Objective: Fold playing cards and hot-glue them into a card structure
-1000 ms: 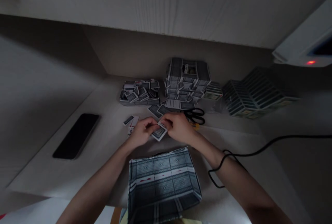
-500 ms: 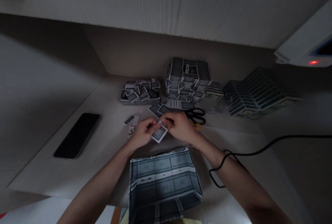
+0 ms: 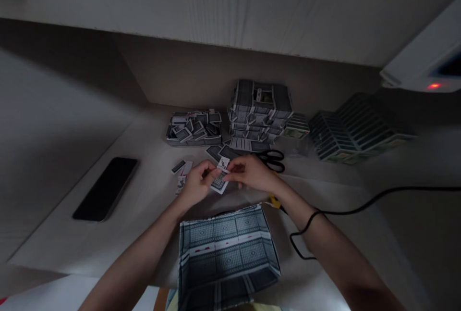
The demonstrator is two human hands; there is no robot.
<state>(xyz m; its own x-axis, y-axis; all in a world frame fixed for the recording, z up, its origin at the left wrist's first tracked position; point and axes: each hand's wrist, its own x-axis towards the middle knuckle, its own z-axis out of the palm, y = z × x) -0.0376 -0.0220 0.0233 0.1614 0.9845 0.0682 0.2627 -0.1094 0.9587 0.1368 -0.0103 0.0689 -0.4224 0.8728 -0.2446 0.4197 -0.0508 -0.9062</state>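
Between my two hands is a patterned playing card, with a white printed flap at its top edge. My left hand pinches the card's left side between thumb and fingers. On the right side, the thumb and fingers of my right hand close on it near the flap. Below the hands, close to my body, stands an open box made of playing cards, its inside facing up. Small card pieces lie just left of my left hand. Black-handled scissors lie behind my right hand, their blades hidden.
At the back are a tray of cut cards, a stacked card structure and folded cards. A phone lies at left. A black cable crosses my right forearm. Something yellow lies under that arm. A shelf overhangs the back.
The flap at the card's top now stands up in view, where fingers covered it before. My right hand has shifted slightly, and its fingers lie lower along the card.
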